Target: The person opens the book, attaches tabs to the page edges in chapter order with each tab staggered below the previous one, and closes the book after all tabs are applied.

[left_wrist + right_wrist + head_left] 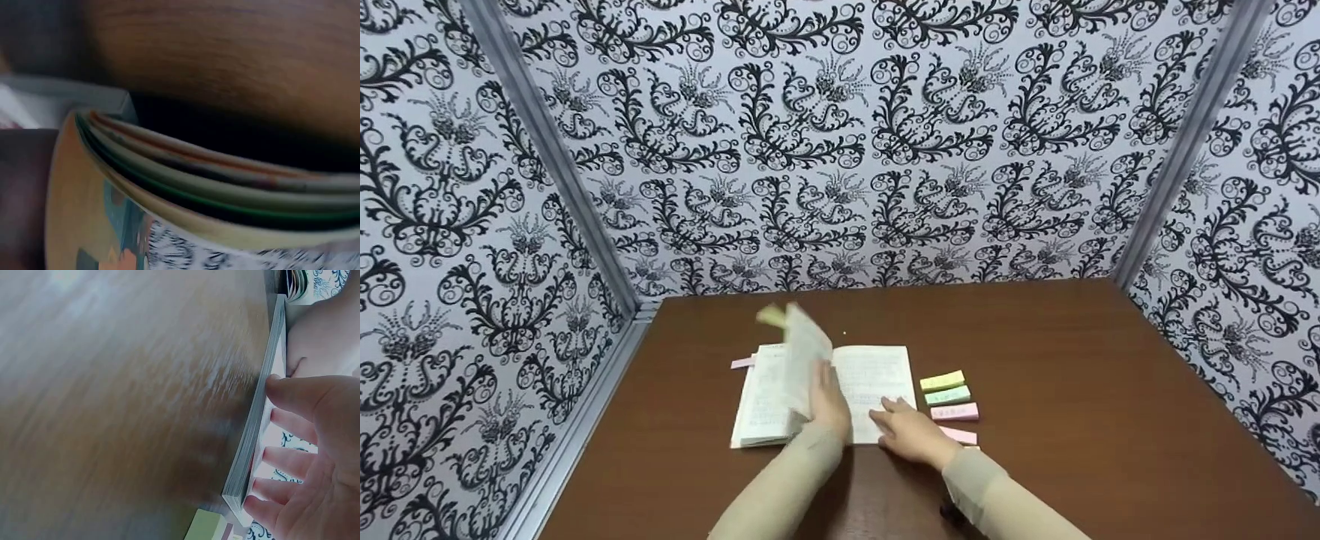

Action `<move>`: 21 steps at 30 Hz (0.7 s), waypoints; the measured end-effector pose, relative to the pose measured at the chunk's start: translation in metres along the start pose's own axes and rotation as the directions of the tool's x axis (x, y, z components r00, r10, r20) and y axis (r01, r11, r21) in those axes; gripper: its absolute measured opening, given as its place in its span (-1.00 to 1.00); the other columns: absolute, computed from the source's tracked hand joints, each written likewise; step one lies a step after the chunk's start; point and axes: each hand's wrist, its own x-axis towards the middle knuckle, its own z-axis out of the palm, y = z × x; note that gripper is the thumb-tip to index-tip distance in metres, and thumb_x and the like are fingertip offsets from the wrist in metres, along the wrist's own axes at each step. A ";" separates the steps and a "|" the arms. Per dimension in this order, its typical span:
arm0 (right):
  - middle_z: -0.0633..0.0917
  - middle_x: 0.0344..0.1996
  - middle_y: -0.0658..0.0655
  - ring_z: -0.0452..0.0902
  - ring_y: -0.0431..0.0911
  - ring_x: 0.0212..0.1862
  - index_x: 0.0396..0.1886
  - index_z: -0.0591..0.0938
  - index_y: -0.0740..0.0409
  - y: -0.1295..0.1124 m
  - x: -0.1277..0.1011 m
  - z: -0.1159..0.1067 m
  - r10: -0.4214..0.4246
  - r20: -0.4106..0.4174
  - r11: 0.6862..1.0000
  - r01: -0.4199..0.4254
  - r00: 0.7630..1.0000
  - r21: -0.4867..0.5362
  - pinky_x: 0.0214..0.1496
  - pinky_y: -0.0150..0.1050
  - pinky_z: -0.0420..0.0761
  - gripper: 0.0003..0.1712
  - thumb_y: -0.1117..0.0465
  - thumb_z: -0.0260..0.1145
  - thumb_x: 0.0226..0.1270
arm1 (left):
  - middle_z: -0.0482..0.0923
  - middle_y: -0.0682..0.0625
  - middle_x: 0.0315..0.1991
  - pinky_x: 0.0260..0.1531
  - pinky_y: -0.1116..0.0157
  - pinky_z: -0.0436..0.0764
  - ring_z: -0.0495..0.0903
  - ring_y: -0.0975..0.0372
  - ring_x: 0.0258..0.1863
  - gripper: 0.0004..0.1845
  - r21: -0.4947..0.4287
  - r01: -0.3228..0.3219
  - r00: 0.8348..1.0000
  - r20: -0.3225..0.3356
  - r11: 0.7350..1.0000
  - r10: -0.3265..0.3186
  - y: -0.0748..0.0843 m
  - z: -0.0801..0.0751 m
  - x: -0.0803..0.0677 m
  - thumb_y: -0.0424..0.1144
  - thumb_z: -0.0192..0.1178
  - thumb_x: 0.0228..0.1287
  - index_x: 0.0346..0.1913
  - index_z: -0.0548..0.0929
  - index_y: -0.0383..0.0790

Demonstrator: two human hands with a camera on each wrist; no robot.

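An open book [877, 375] lies on the table, with a thin bundle of pages [805, 356] standing up near its middle, blurred. A yellow sticky tab [772, 316] juts from the raised pages. Against their right side is my left hand [830, 409], its fingers extended upward along the paper. The left wrist view catches curved page edges [225, 199] and a coloured illustration [121, 225] close up. My right hand [911, 431] rests on the right-hand page, fingers spread; its thumb [292, 391] lies at the book's edge in the right wrist view.
Right of the book lies a column of sticky-note strips: yellow [943, 382], green [948, 395], pink [955, 412] and another pink strip [960, 435] partly behind my right hand. A pink tab [742, 363] sticks out at the book's left. Patterned walls [840, 150] enclose the brown table [1072, 420].
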 end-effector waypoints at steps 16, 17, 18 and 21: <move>0.39 0.28 0.45 0.22 0.43 0.30 0.25 0.52 0.31 -0.002 -0.005 -0.002 0.014 0.023 1.000 -0.014 1.000 -0.007 0.30 0.20 0.27 -0.48 0.20 0.28 0.33 | 0.00 0.05 0.53 0.35 -0.21 -0.10 -0.06 0.09 0.50 -0.44 -0.847 -0.135 0.990 -0.090 0.513 0.112 -0.037 0.046 0.010 -0.09 -0.18 0.52 0.51 0.15 -0.09; 0.39 0.28 0.45 0.22 0.42 0.31 0.26 0.51 0.30 -0.003 -0.005 -0.002 0.016 0.027 1.000 -0.016 0.999 -0.007 0.30 0.20 0.27 -0.48 0.19 0.27 0.34 | -0.03 0.04 0.53 0.35 -0.22 -0.11 -0.08 0.07 0.50 -0.43 -0.863 -0.151 0.986 -0.099 0.482 0.131 -0.039 0.050 0.011 -0.07 -0.20 0.53 0.52 0.12 -0.09; 0.39 0.29 0.44 0.22 0.42 0.31 0.26 0.51 0.30 -0.002 -0.005 -0.001 0.016 0.029 1.000 -0.016 0.999 -0.008 0.30 0.20 0.27 -0.47 0.19 0.27 0.34 | -0.05 0.02 0.54 0.34 -0.24 -0.13 -0.10 0.06 0.51 -0.43 -0.879 -0.164 0.983 -0.108 0.447 0.150 -0.040 0.053 0.011 -0.06 -0.22 0.54 0.53 0.10 -0.10; 0.38 0.29 0.44 0.22 0.41 0.31 0.27 0.51 0.29 -0.002 -0.004 -0.001 0.017 0.029 1.000 -0.016 0.999 -0.007 0.30 0.20 0.28 -0.48 0.18 0.26 0.35 | -0.13 0.00 0.55 0.34 -0.24 -0.23 -0.18 0.03 0.51 -0.40 -0.922 -0.187 0.972 -0.125 0.339 0.197 -0.044 0.061 0.014 -0.03 -0.26 0.54 0.54 0.03 -0.10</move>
